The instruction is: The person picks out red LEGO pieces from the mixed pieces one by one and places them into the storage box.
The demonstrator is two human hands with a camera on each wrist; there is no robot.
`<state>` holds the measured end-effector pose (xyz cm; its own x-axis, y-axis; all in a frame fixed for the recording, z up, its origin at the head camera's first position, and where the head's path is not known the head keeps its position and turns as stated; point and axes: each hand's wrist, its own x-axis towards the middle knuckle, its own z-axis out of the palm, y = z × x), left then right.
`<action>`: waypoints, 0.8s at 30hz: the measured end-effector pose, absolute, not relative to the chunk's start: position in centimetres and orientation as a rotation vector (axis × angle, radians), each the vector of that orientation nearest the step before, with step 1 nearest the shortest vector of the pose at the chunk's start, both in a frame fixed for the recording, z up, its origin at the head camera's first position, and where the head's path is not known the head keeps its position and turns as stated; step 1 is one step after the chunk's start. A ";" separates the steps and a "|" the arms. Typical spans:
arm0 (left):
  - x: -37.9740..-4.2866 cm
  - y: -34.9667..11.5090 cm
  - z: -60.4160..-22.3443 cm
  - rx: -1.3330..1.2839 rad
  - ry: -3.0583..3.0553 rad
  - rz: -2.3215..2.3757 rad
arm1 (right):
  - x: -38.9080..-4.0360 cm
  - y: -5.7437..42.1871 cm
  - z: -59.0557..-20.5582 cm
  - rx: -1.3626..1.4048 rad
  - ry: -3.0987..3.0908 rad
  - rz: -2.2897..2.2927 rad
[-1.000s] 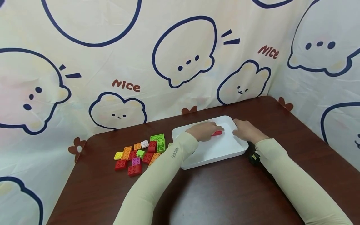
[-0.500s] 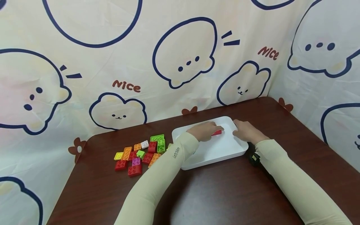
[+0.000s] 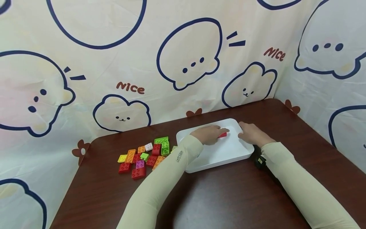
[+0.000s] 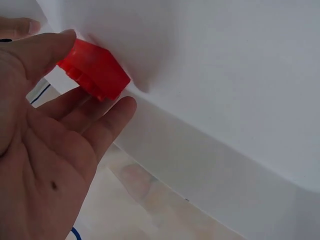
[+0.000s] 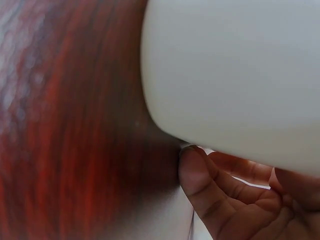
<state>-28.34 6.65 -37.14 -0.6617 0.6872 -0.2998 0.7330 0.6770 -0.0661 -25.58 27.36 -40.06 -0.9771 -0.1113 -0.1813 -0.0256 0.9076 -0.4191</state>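
Observation:
In the head view, my left hand (image 3: 208, 135) reaches over the white tray (image 3: 220, 152) and pinches a red toy brick (image 3: 222, 135) inside it. The left wrist view shows the brick (image 4: 102, 70) between thumb and fingers, studs facing the palm side, against the tray's inner surface near its wall. My right hand (image 3: 254, 134) grips the tray's right end by the rim. From the right wrist, thumb and fingers of that hand (image 5: 235, 192) are seen at the edge of the tray (image 5: 230, 75). Part of the brick is hidden by the left fingers.
Several loose toy bricks in red, orange, yellow, green, white and purple lie left of the tray, among them a red brick (image 3: 138, 173) and a green one (image 3: 161, 140). A small black object (image 3: 259, 162) lies by the right wrist. A printed cloth (image 3: 171, 47) hangs behind the brown table (image 3: 211, 197).

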 end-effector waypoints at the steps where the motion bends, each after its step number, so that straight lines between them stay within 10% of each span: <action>1: -28.2 6.6 -37.0 1.125 2.640 -0.256 | -25.6 27.3 -40.1 -0.103 2.869 -0.626; 24: -26.4 4.5 -34.4 1.161 2.760 -0.154 | -25.5 27.2 -39.9 -0.104 2.850 -0.623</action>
<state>-26.36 4.52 -34.40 -0.6911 0.7022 -0.1713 0.7169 0.6961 -0.0387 -25.47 27.20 -39.87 -0.9729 -0.1154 -0.2001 -0.0214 0.9075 -0.4196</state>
